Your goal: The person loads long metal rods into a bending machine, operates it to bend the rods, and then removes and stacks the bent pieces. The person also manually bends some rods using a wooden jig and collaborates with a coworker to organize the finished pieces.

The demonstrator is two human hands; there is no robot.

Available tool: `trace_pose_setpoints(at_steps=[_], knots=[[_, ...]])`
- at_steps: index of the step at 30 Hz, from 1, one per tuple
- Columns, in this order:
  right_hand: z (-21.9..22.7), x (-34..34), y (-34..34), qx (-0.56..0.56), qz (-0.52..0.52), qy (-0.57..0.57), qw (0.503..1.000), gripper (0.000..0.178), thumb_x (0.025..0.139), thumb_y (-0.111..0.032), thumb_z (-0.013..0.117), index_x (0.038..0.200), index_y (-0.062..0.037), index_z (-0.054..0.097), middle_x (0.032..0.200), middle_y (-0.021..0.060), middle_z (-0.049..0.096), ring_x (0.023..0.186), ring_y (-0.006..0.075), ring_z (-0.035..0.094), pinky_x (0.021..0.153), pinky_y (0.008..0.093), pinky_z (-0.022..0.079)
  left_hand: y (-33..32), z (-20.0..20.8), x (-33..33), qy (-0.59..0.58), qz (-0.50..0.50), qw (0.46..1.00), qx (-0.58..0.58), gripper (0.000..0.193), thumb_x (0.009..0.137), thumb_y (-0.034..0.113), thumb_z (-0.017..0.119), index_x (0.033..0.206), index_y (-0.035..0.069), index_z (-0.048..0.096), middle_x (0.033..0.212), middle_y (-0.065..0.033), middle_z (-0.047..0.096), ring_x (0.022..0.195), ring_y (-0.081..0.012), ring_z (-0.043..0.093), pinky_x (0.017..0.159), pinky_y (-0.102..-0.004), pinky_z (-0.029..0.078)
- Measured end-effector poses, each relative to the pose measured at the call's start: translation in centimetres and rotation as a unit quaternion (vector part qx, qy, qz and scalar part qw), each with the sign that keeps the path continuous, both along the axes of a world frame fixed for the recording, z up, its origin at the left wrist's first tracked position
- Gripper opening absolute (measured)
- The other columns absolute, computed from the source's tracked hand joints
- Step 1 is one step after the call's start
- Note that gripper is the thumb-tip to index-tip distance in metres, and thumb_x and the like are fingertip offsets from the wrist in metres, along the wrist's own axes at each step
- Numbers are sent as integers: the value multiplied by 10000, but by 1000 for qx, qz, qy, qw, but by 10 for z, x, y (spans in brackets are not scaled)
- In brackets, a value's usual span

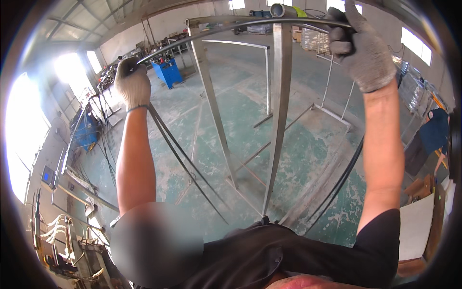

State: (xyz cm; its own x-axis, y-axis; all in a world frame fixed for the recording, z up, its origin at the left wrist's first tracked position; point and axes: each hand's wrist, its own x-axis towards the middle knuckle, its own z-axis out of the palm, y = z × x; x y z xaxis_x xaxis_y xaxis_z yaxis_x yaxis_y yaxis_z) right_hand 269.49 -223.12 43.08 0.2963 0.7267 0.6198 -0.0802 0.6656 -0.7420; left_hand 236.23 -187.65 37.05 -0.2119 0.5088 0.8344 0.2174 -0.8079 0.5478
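Note:
My left hand [132,83], in a grey work glove with dark fingers, is raised and closed around long black cable-like strands [226,27]. They arch across to my right hand [362,53], also gloved, raised and closed around them. Below the left glove two dark strands hang toward the floor. More dark strands [340,180] hang beside my right forearm. The stretch between my hands passes along the top of a metal stand with square upright posts [280,101]. Whether it touches the stand I cannot tell. A short pipe [283,10] with a yellow-green piece lies up there.
A blue bin [167,73] stands on the worn green floor beyond the stand. At the right a person in dark blue [431,135] bends near wooden pieces. Thin metal frames [332,115] stand behind. Racks and cables [62,236] line the left side.

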Motion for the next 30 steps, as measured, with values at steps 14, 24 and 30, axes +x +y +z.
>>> trace_pose_setpoints(at_steps=[14, 24, 30], knots=[[58, -37, 54, -101, -371, -56, 922, 685, 1020, -596, 602, 1439, -55, 565, 1061, 72, 667, 1005, 236, 643, 909, 525, 525, 182, 115, 135, 104, -195, 971, -92, 288, 818, 165, 772, 1080, 45, 792, 845, -71, 763, 680, -154, 685, 655, -324, 561], [17, -39, 117, -99, -545, 62, 830, 568, 1063, -567, 555, 1248, -44, 680, 1262, 138, 710, 1206, 255, 604, 1089, 390, 439, 332, 53, 263, 48, -551, 798, -241, 283, 1046, 280, 582, 1200, 109, 746, 1031, -106, 760, 856, -253, 743, 735, -383, 600], [-41, -54, 102, -32, -467, -78, 880, 354, 1043, -342, 644, 1178, -21, 712, 997, 94, 734, 935, 194, 693, 782, 292, 578, 380, -5, 225, 138, -593, 756, -241, 527, 1042, 274, 530, 1471, -29, 559, 1379, -192, 633, 1153, -339, 685, 942, -489, 598]])
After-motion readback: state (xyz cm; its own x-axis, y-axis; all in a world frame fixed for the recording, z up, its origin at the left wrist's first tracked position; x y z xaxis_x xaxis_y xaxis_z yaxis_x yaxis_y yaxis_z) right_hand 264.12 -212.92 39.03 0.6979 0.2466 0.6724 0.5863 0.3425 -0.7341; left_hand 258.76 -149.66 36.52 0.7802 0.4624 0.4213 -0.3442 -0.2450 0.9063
